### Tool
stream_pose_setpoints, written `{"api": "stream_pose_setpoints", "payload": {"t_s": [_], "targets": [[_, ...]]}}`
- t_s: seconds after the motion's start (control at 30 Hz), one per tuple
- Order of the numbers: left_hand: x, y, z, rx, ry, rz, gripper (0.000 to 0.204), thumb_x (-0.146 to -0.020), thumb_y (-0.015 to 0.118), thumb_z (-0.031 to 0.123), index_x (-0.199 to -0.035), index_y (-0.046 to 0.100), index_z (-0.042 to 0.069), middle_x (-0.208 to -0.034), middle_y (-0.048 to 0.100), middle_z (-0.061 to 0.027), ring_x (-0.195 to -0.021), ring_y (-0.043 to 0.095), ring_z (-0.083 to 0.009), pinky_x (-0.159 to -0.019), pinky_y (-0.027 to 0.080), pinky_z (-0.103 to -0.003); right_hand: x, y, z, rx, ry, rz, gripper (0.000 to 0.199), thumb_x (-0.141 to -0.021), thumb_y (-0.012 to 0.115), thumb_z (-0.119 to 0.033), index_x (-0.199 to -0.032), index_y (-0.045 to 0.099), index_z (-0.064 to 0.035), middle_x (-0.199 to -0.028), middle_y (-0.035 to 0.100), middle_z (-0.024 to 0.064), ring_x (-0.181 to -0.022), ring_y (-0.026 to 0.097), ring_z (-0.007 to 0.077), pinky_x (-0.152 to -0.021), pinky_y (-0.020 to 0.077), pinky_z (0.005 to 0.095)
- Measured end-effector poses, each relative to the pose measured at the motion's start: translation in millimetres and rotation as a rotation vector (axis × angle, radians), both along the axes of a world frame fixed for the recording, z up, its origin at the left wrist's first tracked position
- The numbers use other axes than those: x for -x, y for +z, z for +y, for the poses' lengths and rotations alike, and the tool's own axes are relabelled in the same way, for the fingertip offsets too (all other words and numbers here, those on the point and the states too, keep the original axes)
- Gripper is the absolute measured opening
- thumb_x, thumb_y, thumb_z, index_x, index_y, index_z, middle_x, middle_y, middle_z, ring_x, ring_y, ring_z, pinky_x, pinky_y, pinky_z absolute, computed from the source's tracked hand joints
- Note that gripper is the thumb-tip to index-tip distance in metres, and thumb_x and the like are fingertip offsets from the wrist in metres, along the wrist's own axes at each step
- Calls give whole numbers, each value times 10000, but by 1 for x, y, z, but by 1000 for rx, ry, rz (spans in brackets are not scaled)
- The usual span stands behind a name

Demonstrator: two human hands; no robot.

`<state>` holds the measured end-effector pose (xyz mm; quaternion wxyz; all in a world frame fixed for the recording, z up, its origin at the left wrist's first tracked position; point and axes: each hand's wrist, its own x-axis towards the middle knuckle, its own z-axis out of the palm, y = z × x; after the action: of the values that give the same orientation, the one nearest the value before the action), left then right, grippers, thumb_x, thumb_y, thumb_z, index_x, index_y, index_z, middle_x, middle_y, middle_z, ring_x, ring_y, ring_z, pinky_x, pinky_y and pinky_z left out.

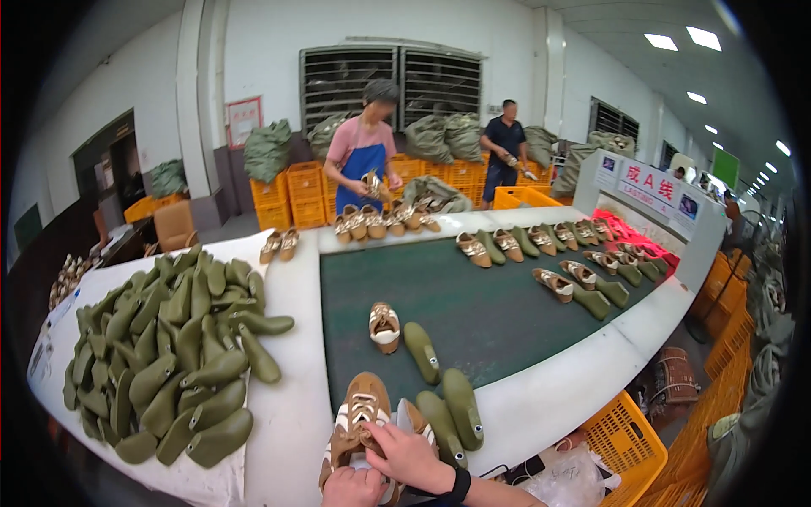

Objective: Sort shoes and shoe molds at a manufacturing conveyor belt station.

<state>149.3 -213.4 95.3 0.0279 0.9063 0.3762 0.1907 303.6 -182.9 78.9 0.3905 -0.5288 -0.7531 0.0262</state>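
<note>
A tan-and-white lace-up sneaker is at the table's near edge, its toe pointing away from me. My right hand pinches it near the laces and tongue. Closed at its heel end is my left hand; its fingertips are hidden. Part of a second sneaker shows just right of the first, partly behind my right hand. Two green shoe lasts, a nearer one and another, lie right beside it. Farther up, one sneaker stands next to a single green last on the dark green belt.
A large heap of green lasts covers the white table at left. Sneakers and lasts line the belt toward the far right. Two co-workers stand beyond, one in a blue apron. An orange crate sits below the right edge.
</note>
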Motion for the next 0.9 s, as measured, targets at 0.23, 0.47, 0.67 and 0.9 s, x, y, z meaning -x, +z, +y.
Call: {"api": "stream_pose_setpoints", "payload": {"t_s": [0.23, 0.47, 0.67, 0.9], "targets": [[1, 59, 14, -204, -34, -445, 182, -773, 626, 56, -950, 595, 27, -949, 602, -149, -850, 570, -334, -765, 467, -387, -5, 9, -6, -102, 87, -38, 337, -772, 621, -152, -1084, 568, -38, -755, 587, 78, -641, 609, 239, -517, 492, 322], [2, 45, 16, -113, 17, -350, 235, -771, 590, 29, -1006, 594, 32, -956, 585, -159, -885, 559, -346, -776, 466, -399, -2, 13, -13, -194, 181, 77, 335, -766, 608, -106, -1093, 571, -40, -775, 604, 66, -646, 616, 207, -535, 498, 302], [4, 42, 14, -72, 34, -328, 247, -774, 581, 27, -1020, 595, 39, -974, 572, -155, -891, 551, -346, -775, 466, -395, -1, 14, -17, -194, 153, 272, 336, -783, 587, -81, -1116, 560, -46, -833, 636, 106, -700, 636, 246, -590, 518, 331], [4, 31, 15, -127, 51, -346, 220, -772, 589, 38, -990, 618, 40, -957, 580, -145, -870, 559, -327, -760, 470, -382, 1, 10, -19, -170, 212, 234, 287, -782, 601, -78, -1065, 564, -47, -822, 630, 110, -704, 632, 266, -598, 520, 338]]}}
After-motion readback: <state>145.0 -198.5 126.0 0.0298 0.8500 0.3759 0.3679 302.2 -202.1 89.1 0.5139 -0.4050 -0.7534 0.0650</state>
